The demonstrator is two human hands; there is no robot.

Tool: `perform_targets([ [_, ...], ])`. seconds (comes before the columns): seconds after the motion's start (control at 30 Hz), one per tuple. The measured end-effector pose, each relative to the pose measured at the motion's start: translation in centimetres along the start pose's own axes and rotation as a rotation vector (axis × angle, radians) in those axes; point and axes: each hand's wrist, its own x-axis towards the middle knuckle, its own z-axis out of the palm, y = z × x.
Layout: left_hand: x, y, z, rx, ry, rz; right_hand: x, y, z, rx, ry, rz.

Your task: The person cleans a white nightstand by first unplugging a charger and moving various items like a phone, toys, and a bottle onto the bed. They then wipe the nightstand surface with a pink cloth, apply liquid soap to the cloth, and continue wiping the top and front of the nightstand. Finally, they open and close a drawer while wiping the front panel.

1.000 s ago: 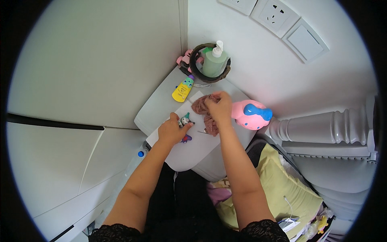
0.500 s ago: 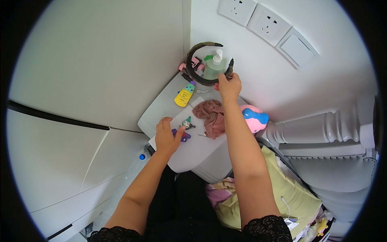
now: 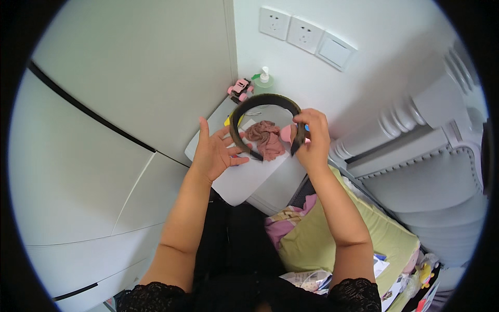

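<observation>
A dark olive-brown headband (image 3: 265, 99), its open ends toward me, hangs above the small grey-white bedside table (image 3: 234, 182). My right hand (image 3: 315, 139) grips it near its right end. My left hand (image 3: 212, 155) is open beside its left arm, fingers spread and palm turned up; whether the fingertips touch the band I cannot tell. Through the loop shows a crumpled dusty-pink cloth (image 3: 266, 139) lying on the table. Partly hidden behind my right hand and the band is a pink and blue object (image 3: 286, 133).
At the table's back corner stand a pink toy car (image 3: 240, 89) and a pale green pump bottle (image 3: 263, 83). A yellow tube (image 3: 227, 121) is mostly covered. Left is a white cabinet (image 3: 99, 171); right, a grey padded headboard (image 3: 426, 177) and yellow-green bedding (image 3: 312, 234).
My right hand has brought the headband from around the pump bottle toward me, over the table. My left hand has lifted off the small toys and turned palm up. The view has shifted.
</observation>
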Motion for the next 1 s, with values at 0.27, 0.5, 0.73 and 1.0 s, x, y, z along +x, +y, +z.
perform_targets([
  [0.27,-4.5,-5.4,6.0,0.622,0.028,0.504,-7.1,-2.3,-11.1,-0.203,-0.211,-0.208],
  [0.5,-8.9,-7.5,8.5,1.111,-0.150,0.812,-8.4,-9.3,-14.3,-0.182,-0.197,-0.085],
  [0.73,-9.9,-9.7,9.1,1.017,-0.233,0.553,-10.0,-11.0,-17.4,-0.349,-0.198,0.033],
  [1.0,-10.9,-16.0,7.5,0.925,-0.322,-0.030,-15.1,-2.8,-27.9,0.004,-0.201,1.012],
])
